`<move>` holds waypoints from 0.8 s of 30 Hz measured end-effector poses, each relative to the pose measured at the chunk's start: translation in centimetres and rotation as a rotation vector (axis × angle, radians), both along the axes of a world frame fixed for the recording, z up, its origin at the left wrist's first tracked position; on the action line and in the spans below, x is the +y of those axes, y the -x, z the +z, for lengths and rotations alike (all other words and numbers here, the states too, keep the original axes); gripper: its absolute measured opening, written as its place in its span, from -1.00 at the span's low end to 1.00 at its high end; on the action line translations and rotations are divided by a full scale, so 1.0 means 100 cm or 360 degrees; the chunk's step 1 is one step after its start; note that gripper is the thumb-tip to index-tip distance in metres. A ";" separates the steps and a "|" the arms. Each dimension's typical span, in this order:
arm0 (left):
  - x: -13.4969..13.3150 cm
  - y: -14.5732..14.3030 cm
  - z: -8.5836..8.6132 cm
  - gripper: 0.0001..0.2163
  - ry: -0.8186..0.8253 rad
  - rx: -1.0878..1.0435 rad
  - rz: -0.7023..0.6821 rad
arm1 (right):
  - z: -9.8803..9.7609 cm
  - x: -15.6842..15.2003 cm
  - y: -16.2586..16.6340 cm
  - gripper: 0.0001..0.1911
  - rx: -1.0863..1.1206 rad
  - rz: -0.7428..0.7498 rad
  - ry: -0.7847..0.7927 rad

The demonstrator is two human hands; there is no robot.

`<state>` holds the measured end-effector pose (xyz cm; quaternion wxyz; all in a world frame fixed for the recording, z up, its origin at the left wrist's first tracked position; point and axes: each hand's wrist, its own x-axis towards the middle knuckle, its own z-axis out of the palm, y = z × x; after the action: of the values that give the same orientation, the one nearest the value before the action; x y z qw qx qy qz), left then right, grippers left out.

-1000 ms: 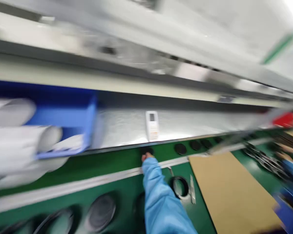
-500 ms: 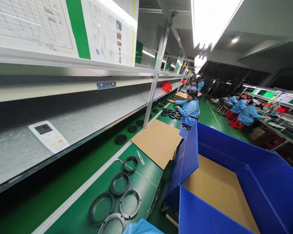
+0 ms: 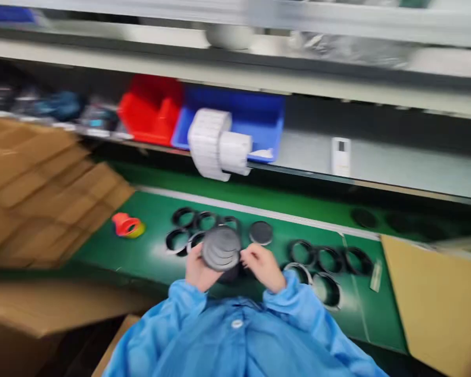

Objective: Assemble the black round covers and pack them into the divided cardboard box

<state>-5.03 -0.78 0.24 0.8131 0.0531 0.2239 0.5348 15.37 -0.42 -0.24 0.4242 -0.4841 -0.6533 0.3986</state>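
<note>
My left hand [image 3: 201, 271] is closed around the left side of a dark grey round disc [image 3: 221, 247], held up above the bench; blur doubles its edges, so I cannot tell whether it is one disc or a stack. My right hand [image 3: 264, 266] has its fingers pinched at the right edge of that disc, and what they grip is too small to make out. Behind the hands, black rings [image 3: 178, 241] lie in a group, and another black disc [image 3: 261, 232] rests just beyond my right hand. More black rings [image 3: 329, 260] lie to the right.
Stacked cardboard [image 3: 35, 193] takes up the left. A tape roll [image 3: 129, 226] sits on the green bench [image 3: 141, 262]. On the shelf are a red bin [image 3: 151, 112], a blue bin [image 3: 259, 118], a label roll [image 3: 210, 144] and a remote control [image 3: 341, 157]. A cardboard sheet [image 3: 435, 298] lies right.
My view has swung left and down from the aisle to the bench before me. Both hands have come into view, with the disc held in the left.
</note>
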 end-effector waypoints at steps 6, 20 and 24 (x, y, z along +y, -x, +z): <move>-0.044 0.011 0.000 -0.54 -0.0155 -0.0030 0.0121 | 0.012 -0.005 0.027 -0.68 -0.0154 0.0173 -0.0492; -0.070 -0.013 0.002 -0.37 -0.0169 -0.0003 0.0324 | -0.004 0.002 0.037 -0.40 -0.0139 0.0498 -0.0290; -0.072 -0.011 0.005 -0.35 -0.0124 -0.0058 0.0294 | 0.000 -0.002 0.030 -0.38 -0.0045 0.0404 -0.0308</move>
<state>-3.89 -7.96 0.71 0.7616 0.0541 0.1920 0.6166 12.36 -0.60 -0.27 0.4056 -0.3601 -0.7506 0.3774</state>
